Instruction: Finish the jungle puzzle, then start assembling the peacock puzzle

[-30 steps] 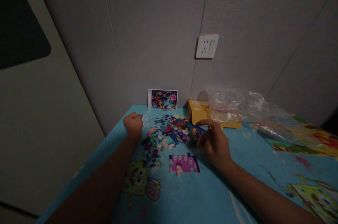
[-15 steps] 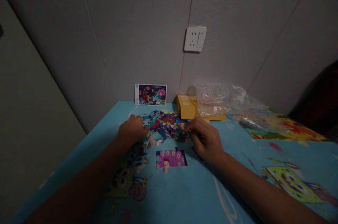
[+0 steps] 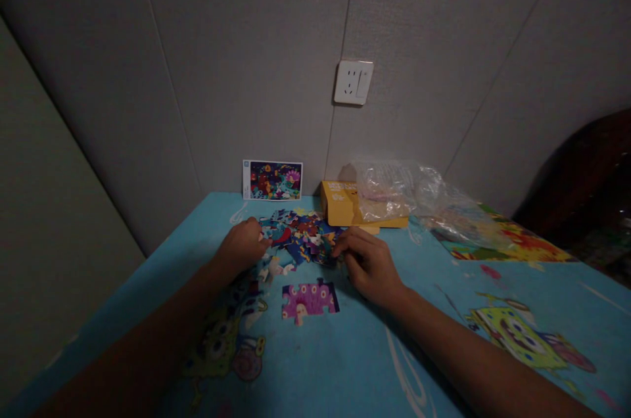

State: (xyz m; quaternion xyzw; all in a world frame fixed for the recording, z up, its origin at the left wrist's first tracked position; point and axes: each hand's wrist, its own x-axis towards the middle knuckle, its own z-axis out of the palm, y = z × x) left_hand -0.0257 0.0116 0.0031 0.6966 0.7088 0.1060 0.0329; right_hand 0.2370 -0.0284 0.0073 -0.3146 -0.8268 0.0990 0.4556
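Left hand [image 3: 241, 244] half-curled at the left edge of the puzzle pile [image 3: 306, 229], perhaps for sifting; cannot tell of any piece inside. Beyond, between the hands, picture card [image 3: 276, 181] leaning against the wall [image 3: 256, 63], seemingly for easy viewing. Nearer, joined pink pieces [image 3: 311, 300] lying flat, apparently set clear of loose ones. Right hand [image 3: 377, 264] bent nearly to a pinch at the pile's right edge; contents likewise hidden. Beyond, yellow box [image 3: 340, 209] partly under plastic bag [image 3: 387, 191], likely out of the way.

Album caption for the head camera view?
Left hand and right hand at loose puzzle pieces, joined pink section nearby.
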